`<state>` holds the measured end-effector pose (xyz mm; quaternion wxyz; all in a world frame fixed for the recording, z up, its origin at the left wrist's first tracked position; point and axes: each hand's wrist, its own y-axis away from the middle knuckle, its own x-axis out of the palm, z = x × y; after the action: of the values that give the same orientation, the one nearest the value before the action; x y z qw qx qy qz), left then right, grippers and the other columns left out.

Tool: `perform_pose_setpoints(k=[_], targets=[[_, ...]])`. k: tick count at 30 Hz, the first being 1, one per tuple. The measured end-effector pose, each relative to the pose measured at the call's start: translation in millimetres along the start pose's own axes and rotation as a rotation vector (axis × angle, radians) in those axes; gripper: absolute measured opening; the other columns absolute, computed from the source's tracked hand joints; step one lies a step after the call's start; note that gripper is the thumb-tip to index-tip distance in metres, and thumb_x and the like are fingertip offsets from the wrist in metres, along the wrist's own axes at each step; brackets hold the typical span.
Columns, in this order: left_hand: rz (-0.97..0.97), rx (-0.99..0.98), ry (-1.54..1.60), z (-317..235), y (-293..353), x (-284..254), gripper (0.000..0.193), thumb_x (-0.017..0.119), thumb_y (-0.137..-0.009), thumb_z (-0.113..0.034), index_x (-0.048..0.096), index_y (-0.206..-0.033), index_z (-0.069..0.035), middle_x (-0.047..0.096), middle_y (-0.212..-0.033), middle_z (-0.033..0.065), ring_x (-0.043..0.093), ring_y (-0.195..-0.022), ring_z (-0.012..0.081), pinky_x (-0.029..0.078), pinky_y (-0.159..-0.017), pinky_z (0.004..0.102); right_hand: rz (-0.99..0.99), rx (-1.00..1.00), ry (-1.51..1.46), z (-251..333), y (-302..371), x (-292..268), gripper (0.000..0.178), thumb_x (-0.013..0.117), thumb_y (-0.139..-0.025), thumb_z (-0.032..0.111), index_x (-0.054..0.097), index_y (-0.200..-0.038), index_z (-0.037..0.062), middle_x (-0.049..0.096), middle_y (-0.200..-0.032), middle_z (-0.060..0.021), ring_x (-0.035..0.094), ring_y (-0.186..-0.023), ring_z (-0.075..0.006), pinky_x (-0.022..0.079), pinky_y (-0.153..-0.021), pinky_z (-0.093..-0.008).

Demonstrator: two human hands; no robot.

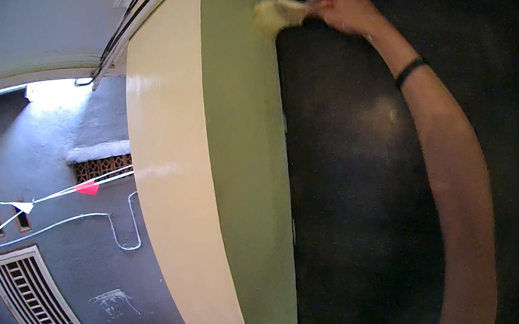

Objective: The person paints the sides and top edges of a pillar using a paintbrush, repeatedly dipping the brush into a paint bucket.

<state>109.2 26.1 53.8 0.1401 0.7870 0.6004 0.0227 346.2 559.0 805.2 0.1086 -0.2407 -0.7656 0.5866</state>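
My right hand (344, 7) is raised high, its fingers closed round the reddish handle of what looks like a brush. The yellow brush head (277, 15) is smeared by motion, so its exact kind is hard to make out. It lies against or just in front of the upper part of a green wall strip (227, 87), beside the edge where the dark wall surface (367, 181) begins. A black band (411, 73) circles my right wrist. My left hand is out of view.
Left of the green strip runs a glossy cream wall face (169, 125). Dark cables (135, 8) follow the ceiling edge. Farther left are a grey wall (135, 279), a string of small flags (87, 187) and a barred window (39, 290).
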Motion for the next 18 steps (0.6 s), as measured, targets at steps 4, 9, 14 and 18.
perform_pose_setpoints(k=[4,9,14,18], targets=[[0.007,-0.028,0.035,-23.6,31.7,8.4,0.039,0.074,-0.09,-0.035,0.061,-0.103,0.0,0.065,-0.086,0.0105,0.062,-0.066,0.0197,0.051,-0.056,0.0329,-0.104,0.321,-0.137,39.2,-9.9,7.8,0.025,0.061,-0.096,0.018,0.072,-0.102,-0.0041,0.073,-0.098,-0.0209,0.07,-0.087,-0.0339,0.053,-0.077,-0.0444],[-0.052,-0.018,0.026,18.4,5.6,-1.2,0.039,0.074,-0.09,-0.035,0.061,-0.102,0.0,0.064,-0.084,0.0099,0.061,-0.067,0.0189,0.05,-0.055,0.0332,-0.053,0.118,-0.153,66.6,67.2,49.0,0.021,0.062,-0.093,0.021,0.074,-0.094,0.0036,0.068,-0.077,-0.0209,0.069,-0.066,-0.0308,0.054,-0.066,-0.0417],[0.013,-0.032,0.0,-4.8,23.3,-4.0,0.038,0.075,-0.09,-0.035,0.061,-0.1,-0.001,0.06,-0.08,0.0065,0.057,-0.068,0.0176,0.049,-0.057,0.0336,0.326,0.073,-0.169,100.7,175.7,2.7,0.018,0.064,-0.094,0.019,0.075,-0.097,0.0046,0.069,-0.073,-0.0173,0.068,-0.063,-0.0275,0.054,-0.064,-0.04],[-0.016,0.028,0.021,-1.3,19.0,-6.9,0.036,0.073,-0.091,-0.034,0.06,-0.097,-0.001,0.056,-0.076,0.0039,0.054,-0.066,0.0169,0.049,-0.057,0.0341,0.472,-0.027,-0.355,92.8,186.4,-19.8,0.015,0.069,-0.088,0.018,0.077,-0.096,0.0085,0.071,-0.079,-0.016,0.07,-0.07,-0.0322,0.055,-0.066,-0.0404]])
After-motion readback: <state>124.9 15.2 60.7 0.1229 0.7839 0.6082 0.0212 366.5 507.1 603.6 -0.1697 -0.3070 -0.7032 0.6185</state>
